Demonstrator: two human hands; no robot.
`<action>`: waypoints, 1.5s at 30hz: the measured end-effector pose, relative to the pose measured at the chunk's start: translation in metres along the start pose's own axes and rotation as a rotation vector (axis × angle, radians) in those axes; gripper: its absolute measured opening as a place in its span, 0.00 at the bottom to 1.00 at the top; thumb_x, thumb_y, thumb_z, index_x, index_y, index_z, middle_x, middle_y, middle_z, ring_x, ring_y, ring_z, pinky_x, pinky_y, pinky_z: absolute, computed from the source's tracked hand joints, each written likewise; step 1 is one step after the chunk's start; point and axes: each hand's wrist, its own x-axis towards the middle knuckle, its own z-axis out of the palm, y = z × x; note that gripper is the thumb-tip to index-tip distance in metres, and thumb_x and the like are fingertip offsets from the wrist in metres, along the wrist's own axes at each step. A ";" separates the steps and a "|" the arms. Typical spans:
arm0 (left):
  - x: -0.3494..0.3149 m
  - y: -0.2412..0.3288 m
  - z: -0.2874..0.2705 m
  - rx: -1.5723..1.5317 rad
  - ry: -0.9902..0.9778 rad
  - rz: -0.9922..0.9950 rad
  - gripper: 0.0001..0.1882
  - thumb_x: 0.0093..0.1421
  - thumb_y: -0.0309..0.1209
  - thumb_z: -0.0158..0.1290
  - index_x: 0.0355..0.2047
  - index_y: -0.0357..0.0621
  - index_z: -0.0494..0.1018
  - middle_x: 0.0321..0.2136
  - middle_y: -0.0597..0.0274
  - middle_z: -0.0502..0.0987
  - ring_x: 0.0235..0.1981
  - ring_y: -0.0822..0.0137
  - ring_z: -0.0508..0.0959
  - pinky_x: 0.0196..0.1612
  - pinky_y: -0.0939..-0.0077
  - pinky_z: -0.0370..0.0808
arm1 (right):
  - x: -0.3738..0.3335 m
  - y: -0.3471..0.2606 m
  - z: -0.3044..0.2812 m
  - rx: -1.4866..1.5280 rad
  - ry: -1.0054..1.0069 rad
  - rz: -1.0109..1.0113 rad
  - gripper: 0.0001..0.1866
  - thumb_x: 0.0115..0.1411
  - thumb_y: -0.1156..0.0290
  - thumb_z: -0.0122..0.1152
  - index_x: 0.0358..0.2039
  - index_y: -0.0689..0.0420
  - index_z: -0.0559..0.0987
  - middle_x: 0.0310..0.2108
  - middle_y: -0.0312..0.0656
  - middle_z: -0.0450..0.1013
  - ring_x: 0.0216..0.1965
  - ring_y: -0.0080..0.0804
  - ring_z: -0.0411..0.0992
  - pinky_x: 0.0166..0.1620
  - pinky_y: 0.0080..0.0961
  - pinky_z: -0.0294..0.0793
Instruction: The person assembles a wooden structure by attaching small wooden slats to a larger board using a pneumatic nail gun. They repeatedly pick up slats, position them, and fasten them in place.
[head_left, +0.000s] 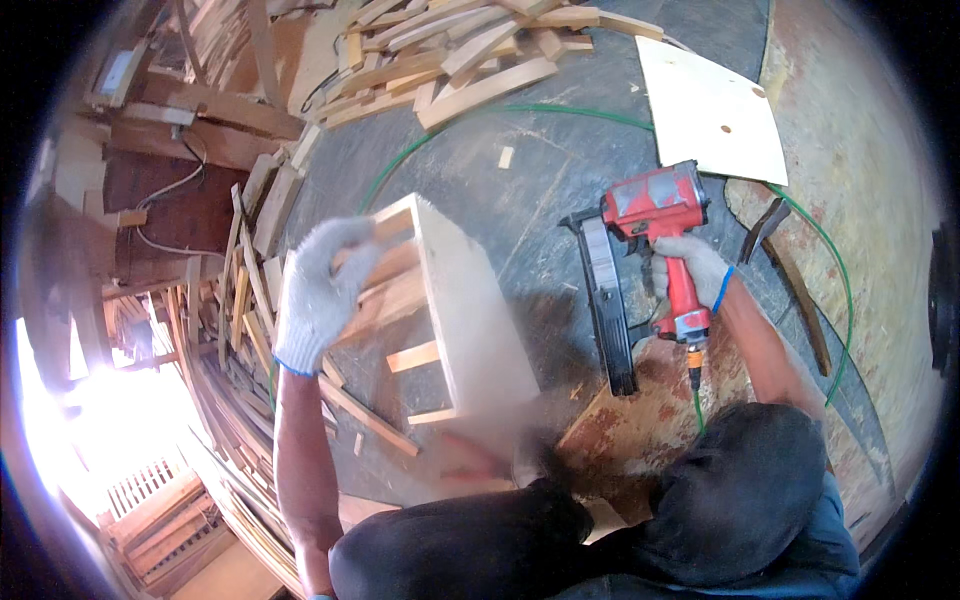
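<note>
My right hand (695, 268), in a white knit glove with a blue cuff, is wrapped round the handle of a red and grey pneumatic nail gun (655, 200). Its long black magazine points down toward me, and a green air hose joins the base of the handle. On the left, my gloved left hand (322, 290) curls over the far left corner of a wooden frame (470, 300). A wide pale board forms the frame's right side, and several short slats show inside it. Motion blurs the fingertips and the frame's near end, so the exact grip is partly hidden.
Wood offcuts (470, 60) are heaped at the far side. A pale panel (715, 110) lies far right, near a curved dark strip (800, 300). The green hose (400, 155) loops across the grey floor (545, 220). Long strips (235, 440) are stacked at left.
</note>
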 end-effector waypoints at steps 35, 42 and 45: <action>0.113 0.054 0.015 -1.619 -0.415 0.052 0.41 0.65 0.49 0.60 0.69 0.36 0.60 0.57 0.37 0.72 0.57 0.38 0.76 0.65 0.35 0.70 | 0.036 0.032 -0.010 -0.278 0.139 -0.220 0.10 0.59 0.66 0.68 0.36 0.58 0.82 0.30 0.40 0.79 0.29 0.29 0.77 0.33 0.30 0.77; 0.041 0.017 -0.063 -1.642 -0.122 0.206 0.40 0.71 0.56 0.48 0.68 0.34 0.61 0.51 0.44 0.74 0.45 0.53 0.77 0.55 0.51 0.73 | 0.010 0.003 0.017 -0.091 0.013 -0.048 0.07 0.64 0.68 0.64 0.37 0.54 0.75 0.23 0.35 0.72 0.20 0.29 0.72 0.24 0.30 0.73; -0.013 0.028 -0.091 -1.207 0.246 0.128 0.37 0.71 0.54 0.49 0.67 0.36 0.64 0.53 0.49 0.77 0.50 0.55 0.80 0.55 0.56 0.76 | 0.010 0.005 0.008 0.058 0.011 0.027 0.06 0.67 0.66 0.61 0.36 0.52 0.73 0.22 0.34 0.70 0.19 0.28 0.69 0.23 0.28 0.71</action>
